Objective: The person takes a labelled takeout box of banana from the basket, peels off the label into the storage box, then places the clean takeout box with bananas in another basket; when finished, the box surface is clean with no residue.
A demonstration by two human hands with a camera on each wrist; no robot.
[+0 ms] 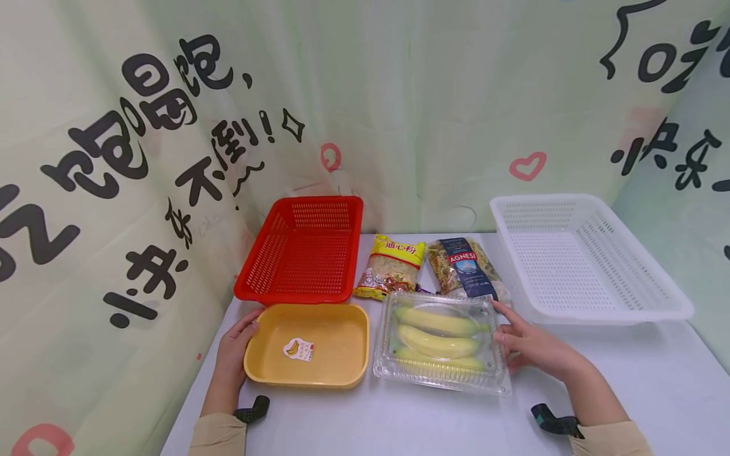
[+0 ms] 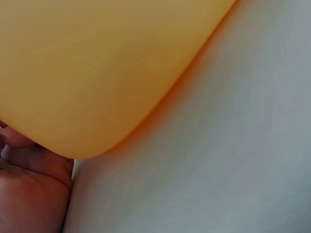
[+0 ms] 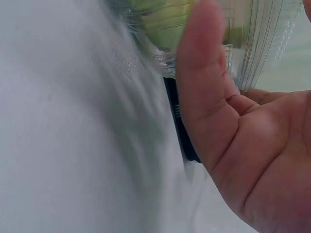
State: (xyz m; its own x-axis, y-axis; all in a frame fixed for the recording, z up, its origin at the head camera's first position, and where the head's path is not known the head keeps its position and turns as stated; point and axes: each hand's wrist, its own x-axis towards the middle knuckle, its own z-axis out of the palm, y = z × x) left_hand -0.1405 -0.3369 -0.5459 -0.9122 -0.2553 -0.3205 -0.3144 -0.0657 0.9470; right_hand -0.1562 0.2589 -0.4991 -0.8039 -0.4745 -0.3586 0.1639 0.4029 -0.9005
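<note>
My right hand presses relaxed fingers against the right end of the clear banana box (long axis left-right), while my left hand cups the yellow tray's left edge on the tabletop.

**Left wrist view: tray corner and hand**

I see the rounded corner of a smooth yellow-orange plastic tray filling the upper left. It rests on a plain white table surface. My left hand shows at the lower left, its fingers touching the tray's outer wall from below.
</note>
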